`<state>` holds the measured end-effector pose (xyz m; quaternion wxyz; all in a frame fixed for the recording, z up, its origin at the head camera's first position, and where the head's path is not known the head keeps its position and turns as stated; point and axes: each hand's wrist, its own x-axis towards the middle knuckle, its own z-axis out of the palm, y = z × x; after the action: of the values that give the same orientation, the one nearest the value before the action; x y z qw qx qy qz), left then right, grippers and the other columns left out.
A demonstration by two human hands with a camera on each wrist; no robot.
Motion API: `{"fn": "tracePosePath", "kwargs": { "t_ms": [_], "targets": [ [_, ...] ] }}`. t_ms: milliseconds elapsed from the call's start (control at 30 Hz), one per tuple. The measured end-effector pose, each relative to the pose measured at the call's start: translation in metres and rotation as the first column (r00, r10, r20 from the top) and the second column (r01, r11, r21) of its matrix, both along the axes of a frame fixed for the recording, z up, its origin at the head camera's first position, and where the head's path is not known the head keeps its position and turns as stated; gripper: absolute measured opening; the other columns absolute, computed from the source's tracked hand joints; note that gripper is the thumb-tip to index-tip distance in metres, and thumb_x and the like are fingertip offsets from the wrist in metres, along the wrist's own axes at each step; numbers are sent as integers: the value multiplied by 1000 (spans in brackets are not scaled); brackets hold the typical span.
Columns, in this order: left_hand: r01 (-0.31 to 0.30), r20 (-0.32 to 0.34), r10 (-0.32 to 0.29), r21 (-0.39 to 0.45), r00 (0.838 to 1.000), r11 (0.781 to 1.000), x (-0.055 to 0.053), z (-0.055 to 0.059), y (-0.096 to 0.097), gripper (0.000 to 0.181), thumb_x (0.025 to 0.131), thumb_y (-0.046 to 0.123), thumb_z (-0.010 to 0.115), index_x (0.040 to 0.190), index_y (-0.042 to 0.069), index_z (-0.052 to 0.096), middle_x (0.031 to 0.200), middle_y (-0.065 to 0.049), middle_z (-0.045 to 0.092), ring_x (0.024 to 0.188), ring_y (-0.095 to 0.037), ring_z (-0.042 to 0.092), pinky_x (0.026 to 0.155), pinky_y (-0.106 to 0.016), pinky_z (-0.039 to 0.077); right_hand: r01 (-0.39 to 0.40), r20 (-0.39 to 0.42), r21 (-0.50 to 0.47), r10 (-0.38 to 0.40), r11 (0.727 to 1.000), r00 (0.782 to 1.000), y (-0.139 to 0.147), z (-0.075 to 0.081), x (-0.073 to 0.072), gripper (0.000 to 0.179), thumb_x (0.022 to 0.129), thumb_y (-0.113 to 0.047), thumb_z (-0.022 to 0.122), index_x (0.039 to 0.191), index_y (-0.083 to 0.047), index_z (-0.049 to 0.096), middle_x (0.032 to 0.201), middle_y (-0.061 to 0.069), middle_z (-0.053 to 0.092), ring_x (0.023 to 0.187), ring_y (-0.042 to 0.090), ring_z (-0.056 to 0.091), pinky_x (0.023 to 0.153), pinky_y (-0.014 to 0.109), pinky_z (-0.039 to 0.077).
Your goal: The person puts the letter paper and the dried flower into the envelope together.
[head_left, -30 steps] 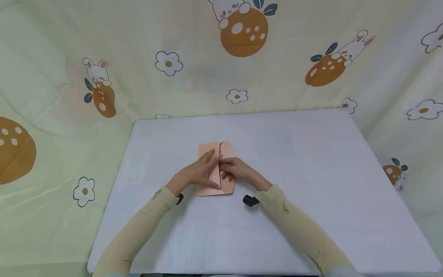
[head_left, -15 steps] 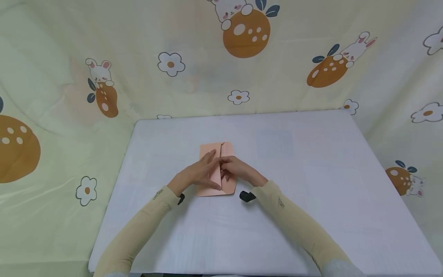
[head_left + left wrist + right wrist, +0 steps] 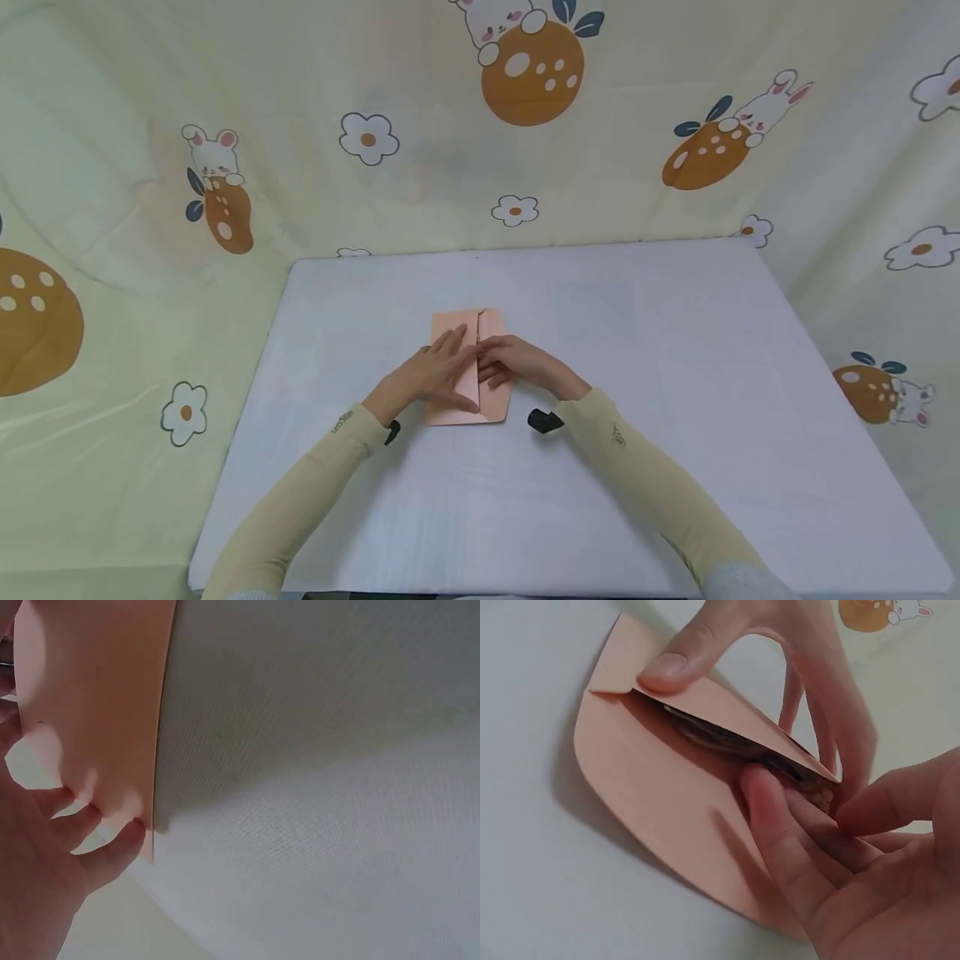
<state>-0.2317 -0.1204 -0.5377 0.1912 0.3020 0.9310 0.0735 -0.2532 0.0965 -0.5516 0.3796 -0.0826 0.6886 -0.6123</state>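
A peach paper envelope (image 3: 455, 323) lies on the white-covered table, its long opening facing right in the head view. Across its left panel rests my left hand (image 3: 438, 371), thumb and fingers spread and pressing the paper. That panel bows up, so the opening gapes in the right wrist view. Inside shows a thin dark and brown patterned piece (image 3: 705, 733), mostly hidden by the paper. My right hand (image 3: 521, 367) reaches into the opening with curled fingers and holds this piece's edge. Fingertips (image 3: 135, 829) of the left hand dent the envelope in the left wrist view.
The white-covered table (image 3: 675, 400) spreads around the envelope. A pale curtain (image 3: 420, 75) printed with rabbits and flowers hangs behind and at both sides. Small black wrist devices (image 3: 543, 421) sit below both wrists.
The left hand and envelope hold nearly still. My right hand shifts slightly at the opening, and less of the brown patterned piece shows in the head view than one second ago.
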Motion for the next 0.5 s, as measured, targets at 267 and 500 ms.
{"fn": "tracePosePath", "kwargs": {
  "t_ms": [267, 500],
  "targets": [
    [17, -24, -17, 3, 1000, 1000, 1, 3, 0, 118, 76, 79, 66, 163, 29, 2, 170, -13, -3, 157, -37, 8, 117, -59, 29, 14, -138, 116, 2, 993, 990, 26, 7, 10, 46, 107, -17, 44, 149, 1, 37, 126, 25, 66, 101, 26, 71, 82, 34, 60],
    [4, -47, -2, 42, 999, 999, 2, 7, -9, 112, 83, 75, 62, 163, 23, 5, 171, -10, -1, 157, -36, 7, 121, -59, 22, 116, -540, 410, 138, 905, 830, 52, 15, 29, 51, 107, -24, 47, 152, -1, 37, 137, 25, 60, 120, 37, 63, 96, 47, 54]
  ]
}}
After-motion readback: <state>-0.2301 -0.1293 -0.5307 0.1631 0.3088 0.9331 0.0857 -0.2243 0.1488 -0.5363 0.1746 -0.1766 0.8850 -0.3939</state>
